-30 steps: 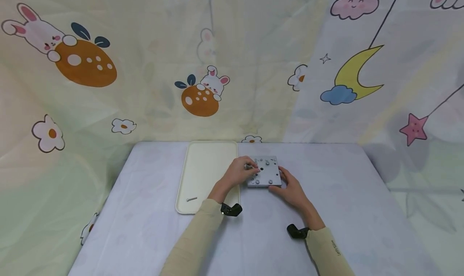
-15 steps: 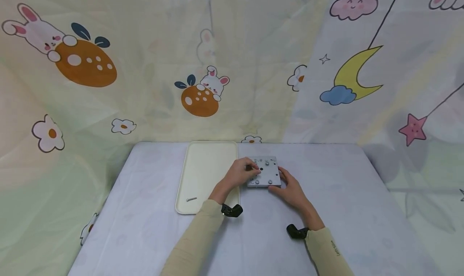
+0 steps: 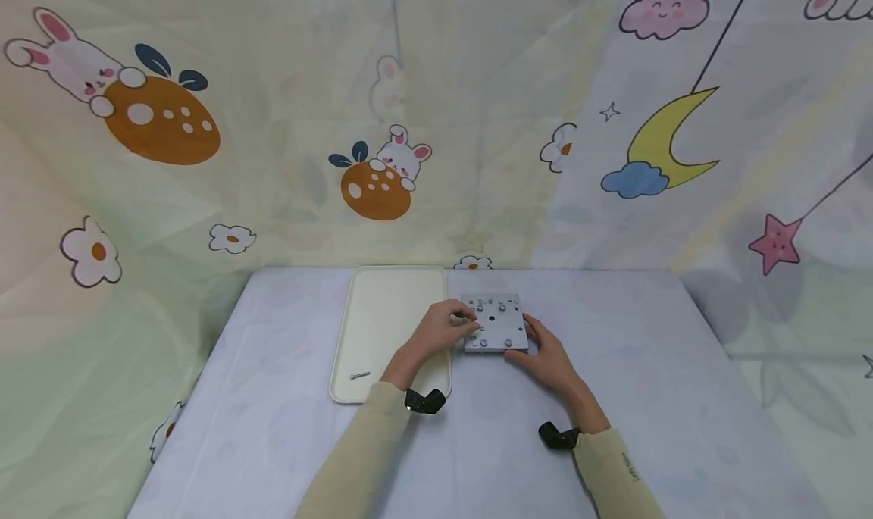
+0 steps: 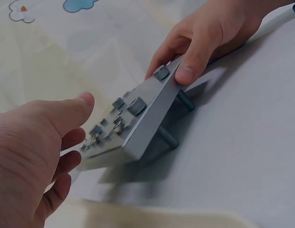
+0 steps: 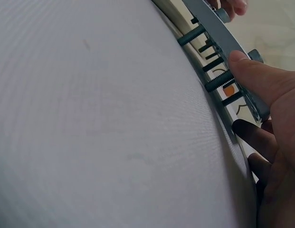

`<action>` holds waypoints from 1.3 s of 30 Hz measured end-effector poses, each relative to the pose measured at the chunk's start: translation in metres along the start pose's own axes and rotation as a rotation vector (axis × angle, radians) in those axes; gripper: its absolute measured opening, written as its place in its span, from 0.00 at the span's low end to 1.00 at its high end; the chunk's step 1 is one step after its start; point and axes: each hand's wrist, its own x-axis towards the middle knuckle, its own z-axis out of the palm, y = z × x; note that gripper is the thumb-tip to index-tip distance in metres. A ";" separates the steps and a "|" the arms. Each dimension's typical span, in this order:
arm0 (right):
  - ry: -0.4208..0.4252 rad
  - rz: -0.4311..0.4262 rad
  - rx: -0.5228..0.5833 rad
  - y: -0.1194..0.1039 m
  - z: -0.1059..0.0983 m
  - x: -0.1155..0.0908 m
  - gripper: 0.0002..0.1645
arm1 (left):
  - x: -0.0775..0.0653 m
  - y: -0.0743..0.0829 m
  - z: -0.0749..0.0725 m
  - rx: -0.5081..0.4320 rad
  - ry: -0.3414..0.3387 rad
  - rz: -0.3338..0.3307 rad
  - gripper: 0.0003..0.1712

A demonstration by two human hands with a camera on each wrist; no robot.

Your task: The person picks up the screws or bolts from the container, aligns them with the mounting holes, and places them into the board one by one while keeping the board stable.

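A square grey metal plate (image 3: pixel 503 328) stands raised off the white table on bolts whose threaded shanks (image 5: pixel 218 81) stick out below it, as the right wrist view shows. Several bolt heads (image 4: pixel 136 106) of different sizes sit on its top face. My right hand (image 3: pixel 551 358) grips the plate's right side and near corner, thumb on the near edge and fingers behind. Just off the plate's left edge is my left hand (image 3: pixel 439 326), thumb out and fingers loosely bent, with nothing between them in the left wrist view.
To the left of the plate lies a cream tray (image 3: pixel 389 295), partly under my left forearm. One loose bolt (image 3: pixel 360 375) rests near its front edge. A printed cloth (image 3: pixel 286 163) hangs behind the table.
My left hand has let go at the plate's far left and drawn back left, uncovering a bolt head there. My right hand keeps its grip, and the plate has barely moved.
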 end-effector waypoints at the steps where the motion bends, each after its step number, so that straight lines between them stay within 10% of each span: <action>1: 0.000 0.003 0.003 0.000 0.001 0.000 0.61 | -0.004 -0.001 -0.003 0.005 0.000 -0.005 0.07; 26: -0.004 0.000 -0.012 -0.001 0.003 0.000 0.61 | -0.150 -0.042 -0.118 0.394 0.080 -0.136 0.09; 39: -0.006 -0.008 0.008 -0.001 0.005 -0.002 0.60 | -0.187 -0.068 -0.126 0.397 0.141 -0.205 0.12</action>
